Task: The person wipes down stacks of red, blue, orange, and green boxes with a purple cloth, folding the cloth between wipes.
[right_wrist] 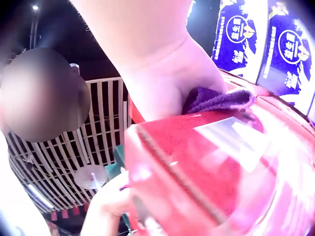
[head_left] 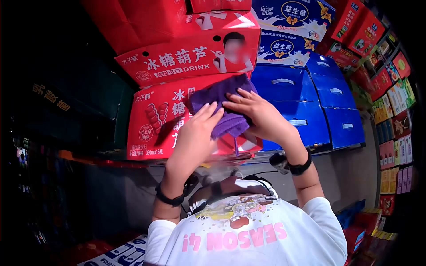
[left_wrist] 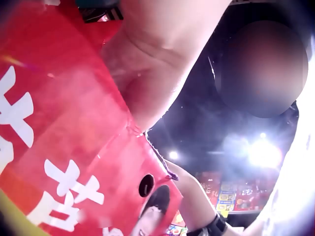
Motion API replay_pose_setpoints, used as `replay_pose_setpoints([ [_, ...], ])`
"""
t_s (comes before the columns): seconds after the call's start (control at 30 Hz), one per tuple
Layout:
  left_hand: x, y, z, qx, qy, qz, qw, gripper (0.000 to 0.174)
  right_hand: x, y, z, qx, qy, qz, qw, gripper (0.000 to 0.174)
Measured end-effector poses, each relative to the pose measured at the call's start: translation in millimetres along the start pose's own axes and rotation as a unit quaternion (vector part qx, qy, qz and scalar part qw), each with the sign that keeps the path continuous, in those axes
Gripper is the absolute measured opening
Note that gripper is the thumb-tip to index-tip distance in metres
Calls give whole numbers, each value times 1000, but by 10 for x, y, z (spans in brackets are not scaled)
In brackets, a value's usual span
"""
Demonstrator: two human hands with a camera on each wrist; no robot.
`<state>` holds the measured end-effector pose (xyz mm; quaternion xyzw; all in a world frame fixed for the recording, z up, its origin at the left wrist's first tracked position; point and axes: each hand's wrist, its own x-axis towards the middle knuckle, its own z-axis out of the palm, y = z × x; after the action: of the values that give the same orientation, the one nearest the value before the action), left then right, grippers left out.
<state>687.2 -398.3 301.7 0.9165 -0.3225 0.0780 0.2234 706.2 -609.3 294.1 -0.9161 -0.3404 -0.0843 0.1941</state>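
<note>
A folded purple cloth lies against the front of a red drink carton with white characters. My left hand rests on the cloth's left side, fingers extended and slightly bent. From the right, my right hand lies over the cloth with its fingers spread; the fingertips of both hands are close together. A fold of cloth shows beside the right palm in the right wrist view. Both thumbs are mostly hidden.
Another red carton is stacked above. Blue cartons with handles stand on the right, dark green ones on the left. Shelves of packaged goods line the far right. Grey floor shows below the stack.
</note>
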Motion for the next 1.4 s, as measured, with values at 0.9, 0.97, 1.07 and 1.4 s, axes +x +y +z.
replay_pose_setpoints([
  [0.9,37,60,85,57,36,-58,996,52,244,161,11,-38,-30,-12,999,65],
  [0.97,-134,103,54,62,57,-43,996,53,90,-53,-2,-58,-15,-7,998,72],
  [1.07,-434,182,-13,28,58,-31,997,49,-198,-403,108,-92,27,-25,995,67],
  [1.4,-782,-13,-192,2,111,-69,991,40,-65,-990,331,-99,11,-11,995,58],
])
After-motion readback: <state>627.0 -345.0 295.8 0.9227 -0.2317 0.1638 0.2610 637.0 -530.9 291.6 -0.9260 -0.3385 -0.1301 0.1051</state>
